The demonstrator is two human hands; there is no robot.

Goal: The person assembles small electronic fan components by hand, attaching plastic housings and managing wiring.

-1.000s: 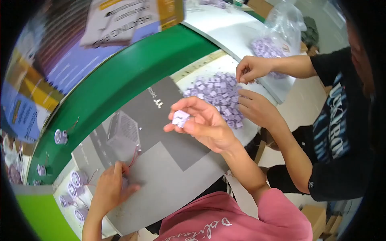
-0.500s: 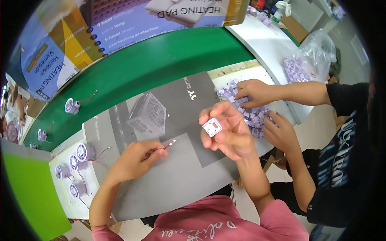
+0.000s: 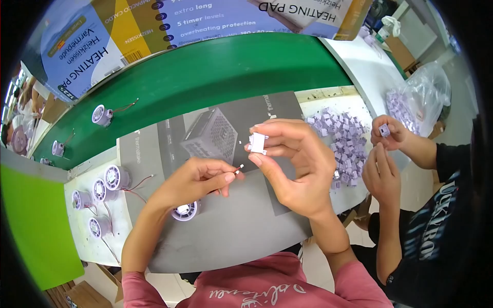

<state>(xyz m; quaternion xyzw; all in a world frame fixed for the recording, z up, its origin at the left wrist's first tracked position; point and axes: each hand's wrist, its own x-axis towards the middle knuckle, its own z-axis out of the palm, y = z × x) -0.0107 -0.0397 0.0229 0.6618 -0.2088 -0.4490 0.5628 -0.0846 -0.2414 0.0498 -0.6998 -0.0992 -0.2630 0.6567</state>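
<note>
My left hand (image 3: 197,179) pinches the thin red and dark wires near their small white plug (image 3: 239,168). Partly covered by that wrist, a round lilac fan-like unit (image 3: 185,212) sits on the grey cardboard; whether the wires join it is hidden. Between thumb and fingers of my right hand (image 3: 305,172) is a small lilac plastic housing (image 3: 258,143), held up a short way right of the plug, apart from it. Its plain pale side shows now.
More lilac fan units (image 3: 117,177) with trailing wires stand at left, others on the green belt (image 3: 205,66). A heap of lilac housings (image 3: 345,146) lies at right, beside a co-worker's hands (image 3: 385,154), one holding a housing. A printed box (image 3: 205,20) stands behind.
My right hand has turned the housing, so its slotted face no longer shows. The fan unit under my left wrist has come into view. The co-worker's hands have left the heap with a housing.
</note>
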